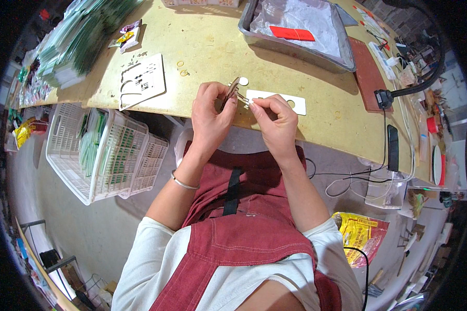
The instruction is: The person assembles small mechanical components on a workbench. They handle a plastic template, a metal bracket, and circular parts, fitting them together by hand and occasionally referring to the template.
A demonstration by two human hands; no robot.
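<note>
Head, left fingers point(214, 92): pinching curved strip point(232, 89) left of holed plate point(299, 106)
Right fingers point(264, 120): pinching pale piece point(249, 104), nearly closing
Strip: not yet resting

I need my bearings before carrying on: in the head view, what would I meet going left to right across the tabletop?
Stack of greenish packets, white board with small dark pieces, small yellow rings, left hand, right hand, reddish-brown board.

Pale green stack point(80, 49) — left end of table point(207, 33). White slotted crate point(109, 184) — below table edge. Yellow-and-red bag point(359, 233) on floor point(72, 223), lower right.
</note>
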